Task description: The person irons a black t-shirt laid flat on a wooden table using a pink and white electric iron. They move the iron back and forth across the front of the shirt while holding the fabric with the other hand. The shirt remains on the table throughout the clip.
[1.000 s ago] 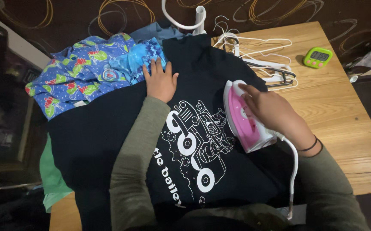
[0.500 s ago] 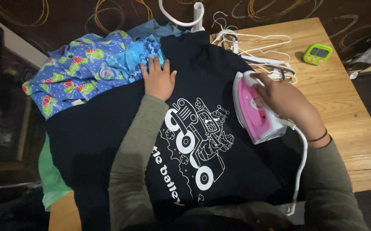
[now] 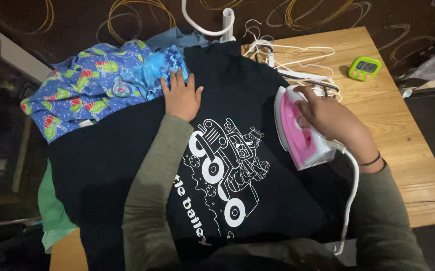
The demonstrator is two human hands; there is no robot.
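**Iron on the dark shirt, both hands down**

Your right hand (image 3: 330, 119) wraps the handle of the pink and white iron (image 3: 297, 133), its grip closed around it, wrist angled toward the shirt's right edge. The iron sits on the black printed T-shirt (image 3: 237, 165), just beside the white print, cord (image 3: 352, 195) trailing back toward you. Your left hand (image 3: 181, 95) lies flat, fingers spread, pressing the shirt near its top edge, fingertips seemingly touching the blue patterned fabric (image 3: 97, 90). White hangers (image 3: 292, 55) and a green timer (image 3: 364, 68) lie on the wooden tabletop (image 3: 403, 140).
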